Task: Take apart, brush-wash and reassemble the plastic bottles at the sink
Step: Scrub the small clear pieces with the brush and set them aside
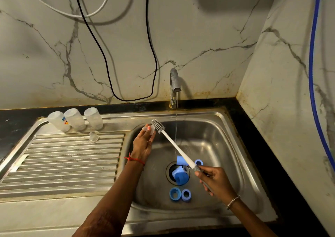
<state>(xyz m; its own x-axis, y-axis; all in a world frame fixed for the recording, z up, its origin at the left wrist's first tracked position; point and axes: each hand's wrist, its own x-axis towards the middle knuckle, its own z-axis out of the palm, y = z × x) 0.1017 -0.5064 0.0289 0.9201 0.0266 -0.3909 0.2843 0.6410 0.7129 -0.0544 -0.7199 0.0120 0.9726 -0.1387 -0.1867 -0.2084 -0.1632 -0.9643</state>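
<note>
My left hand point(143, 142) pinches a small clear silicone teat point(149, 130) at the sink basin's far left rim. My right hand point(214, 181) grips the handle of a long white bottle brush point(176, 147); its grey bristle head point(158, 126) touches the teat. Three clear plastic bottles point(75, 118) stand upside down at the back of the draining board. Another clear teat point(93, 137) lies on the board in front of them. Blue caps point(180, 175) sit over the drain, and blue screw rings point(180, 194) lie on the basin floor.
The tap point(174, 80) runs a thin stream into the steel sink point(235, 146). The ribbed draining board point(68, 160) stretches to the left. Black and white cables point(108, 69) hang on the marble wall, and a blue hose point(312, 73) runs down the right wall.
</note>
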